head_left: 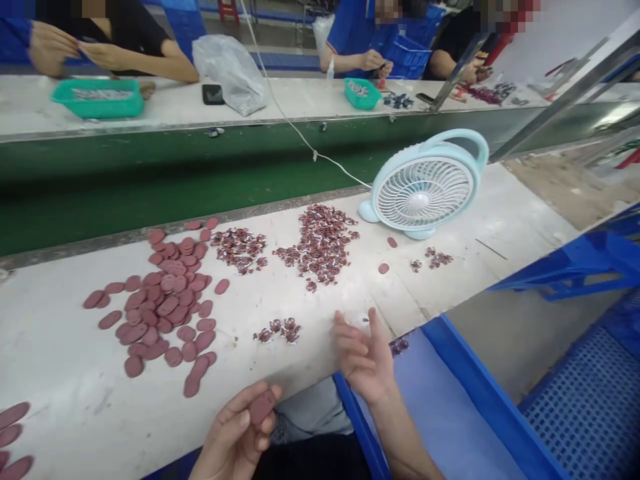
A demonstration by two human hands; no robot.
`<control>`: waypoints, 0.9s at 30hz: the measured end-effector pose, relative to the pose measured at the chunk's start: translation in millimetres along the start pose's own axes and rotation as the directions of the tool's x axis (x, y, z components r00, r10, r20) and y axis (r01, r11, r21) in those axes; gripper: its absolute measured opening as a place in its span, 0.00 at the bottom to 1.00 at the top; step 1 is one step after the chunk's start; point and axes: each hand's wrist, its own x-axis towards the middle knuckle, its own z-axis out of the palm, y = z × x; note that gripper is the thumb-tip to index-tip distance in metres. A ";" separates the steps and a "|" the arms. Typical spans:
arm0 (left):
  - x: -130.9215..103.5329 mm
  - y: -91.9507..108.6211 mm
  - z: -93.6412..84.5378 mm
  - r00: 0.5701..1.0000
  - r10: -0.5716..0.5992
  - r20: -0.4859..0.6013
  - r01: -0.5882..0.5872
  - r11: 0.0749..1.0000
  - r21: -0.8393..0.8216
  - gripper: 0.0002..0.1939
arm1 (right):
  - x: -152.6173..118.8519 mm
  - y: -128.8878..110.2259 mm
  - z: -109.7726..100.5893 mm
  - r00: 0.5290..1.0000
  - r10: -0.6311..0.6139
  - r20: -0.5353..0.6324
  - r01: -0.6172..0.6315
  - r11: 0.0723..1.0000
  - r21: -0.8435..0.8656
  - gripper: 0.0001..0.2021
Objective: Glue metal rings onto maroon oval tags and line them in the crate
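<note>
Between the thumb and fingers of my left hand (240,430) is a maroon oval piece (262,407), held over the table's front edge. My right hand (364,353) is raised with fingers spread and palm up, near the table edge; a tiny dark bit (365,320) shows between thumb and fingers, too small to name. Many similar oval pieces (167,305) lie in a loose pile at the left. A small cluster of brown-and-white parts (279,330) sits between the pile and my right hand. Larger heaps of such parts (325,243) are farther back.
A light blue fan (423,193) stands at the back right of the white table (65,327). A blue bin (450,407) is below the front edge at right. Across a green conveyor (200,173), people work beside green trays (100,100) and a plastic bag (230,70).
</note>
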 end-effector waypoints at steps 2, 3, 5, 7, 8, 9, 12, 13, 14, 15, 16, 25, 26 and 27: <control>-7.0 1.5 10.9 1.000 0.028 0.011 -0.028 1.000 -0.007 0.24 | 4.3 -2.3 7.9 1.000 0.008 0.024 -0.009 0.999 0.051 0.23; -9.4 1.8 14.1 0.999 0.041 0.013 -0.041 0.999 -0.013 0.24 | 2.6 -0.7 11.3 0.999 0.016 0.030 -0.018 0.998 0.062 0.21; -11.8 1.6 16.9 0.999 0.044 0.018 -0.043 0.999 -0.023 0.24 | -6.4 8.1 17.4 0.999 0.011 0.032 -0.012 0.999 0.040 0.19; -11.6 0.9 17.0 1.000 0.021 0.020 -0.021 0.999 -0.026 0.24 | -17.9 21.7 22.3 0.999 -0.023 0.028 0.024 0.999 -0.039 0.21; -11.0 0.4 16.6 1.000 0.004 0.018 -0.004 1.000 -0.024 0.24 | -22.8 29.1 24.4 0.999 -0.043 0.027 0.045 0.995 -0.088 0.22; -10.2 0.1 16.0 1.000 -0.014 0.015 0.014 1.000 -0.020 0.24 | -26.5 36.1 26.1 0.998 -0.055 0.025 0.058 0.989 -0.132 0.22; -7.8 -0.9 13.9 1.000 -0.031 0.005 0.031 0.999 0.017 0.26 | -30.8 52.4 29.6 1.000 -0.010 0.014 0.012 0.986 -0.167 0.22; -6.8 -1.3 13.0 1.000 -0.030 0.005 0.030 0.999 0.041 0.27 | -30.8 55.8 30.2 1.000 0.013 0.014 -0.010 0.987 -0.158 0.22; -5.6 -1.9 12.3 1.000 -0.027 0.002 0.027 0.997 0.070 0.29 | -30.6 58.1 30.3 0.999 0.032 0.016 -0.029 0.989 -0.148 0.22; -4.2 -2.7 11.7 1.000 -0.023 -0.002 0.023 0.995 0.100 0.29 | -30.4 59.4 30.2 0.999 0.040 0.019 -0.037 0.990 -0.140 0.22; -2.7 -3.8 11.5 1.000 -0.021 -0.005 0.022 0.992 0.123 0.29 | -30.5 59.8 29.9 0.999 0.036 0.022 -0.033 0.990 -0.135 0.22; 2.8 -16.5 20.5 0.995 0.095 0.023 -0.097 0.977 0.189 0.20 | -40.1 45.6 28.9 0.995 -0.069 0.077 0.084 0.971 -0.222 0.24; 2.2 -16.6 21.4 0.997 0.072 0.018 -0.074 0.982 0.175 0.19 | -42.5 45.6 28.2 0.992 -0.087 0.087 0.106 0.963 -0.246 0.24; 1.6 -16.4 22.3 0.999 0.047 0.018 -0.050 0.986 0.158 0.18 | -45.0 46.7 27.1 0.990 -0.106 0.096 0.128 0.955 -0.269 0.23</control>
